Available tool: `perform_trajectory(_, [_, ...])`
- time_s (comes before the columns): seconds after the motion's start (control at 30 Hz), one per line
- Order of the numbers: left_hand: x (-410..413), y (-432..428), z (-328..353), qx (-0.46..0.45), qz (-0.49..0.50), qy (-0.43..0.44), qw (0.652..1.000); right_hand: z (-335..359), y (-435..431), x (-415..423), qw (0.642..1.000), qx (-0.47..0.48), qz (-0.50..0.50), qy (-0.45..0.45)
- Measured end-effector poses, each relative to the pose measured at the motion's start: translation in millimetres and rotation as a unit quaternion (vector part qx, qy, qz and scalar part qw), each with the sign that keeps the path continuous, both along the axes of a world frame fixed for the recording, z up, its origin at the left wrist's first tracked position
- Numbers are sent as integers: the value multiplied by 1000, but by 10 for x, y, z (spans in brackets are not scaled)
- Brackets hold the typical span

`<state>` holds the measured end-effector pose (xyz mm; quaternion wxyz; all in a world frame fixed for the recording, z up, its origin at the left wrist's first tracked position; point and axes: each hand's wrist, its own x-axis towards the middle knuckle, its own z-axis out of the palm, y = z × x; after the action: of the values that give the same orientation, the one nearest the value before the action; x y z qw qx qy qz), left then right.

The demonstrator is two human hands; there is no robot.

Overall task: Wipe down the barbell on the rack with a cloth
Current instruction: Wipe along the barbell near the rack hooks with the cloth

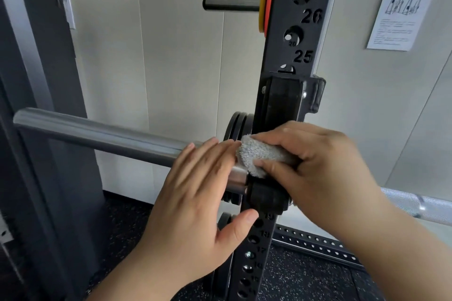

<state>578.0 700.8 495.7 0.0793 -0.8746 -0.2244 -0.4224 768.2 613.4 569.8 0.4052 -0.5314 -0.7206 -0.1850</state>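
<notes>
The barbell (97, 134) is lying in the J-hook (281, 100) of the rack upright (288, 32). It is judged to be heavy, rigid, smooth steel, likely slippery. The right hand (318, 166) is pinching the soft grey cloth (259, 154) in its grip, against the bar at the hook. The left hand (195, 203), its grip flat and holding nothing, is resting on the bar beside it.

Left grip (203, 193): fingers straight and together, palm down, thumb spread out beneath. Right grip (318, 161): fingers curled, thumb opposed, pinching the cloth (259, 154). Both bare forearms reach in from below, converging, with the fingertips close together.
</notes>
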Motion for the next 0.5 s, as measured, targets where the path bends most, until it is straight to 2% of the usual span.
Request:
perform_trajectory(0.07, [-36,0,-37,8,-3,-1,1000,14,-38,-14,1000,-19,17,1])
perform_trajectory(0.13, [-78,19,-78,25,-1,2,1000,23,-165,53,998,-57,17,-37])
perform_trajectory(0.23, [-116,44,-106,40,-2,3,999,23,-357,197,992,-104,-37,-59])
perform_trajectory(0.37, [-71,3,-160,36,-2,-28,999,93,-312,127,990,-82,-112,-21])
perform_trajectory(0.43, [-22,-31,-231,38,-3,-45,998,122,-198,-96,994,-62,-94,7])
perform_trajectory(0.5, [-1,-48,-302,38,-10,-64,997,81,-114,-290,997,-34,-64,-12])
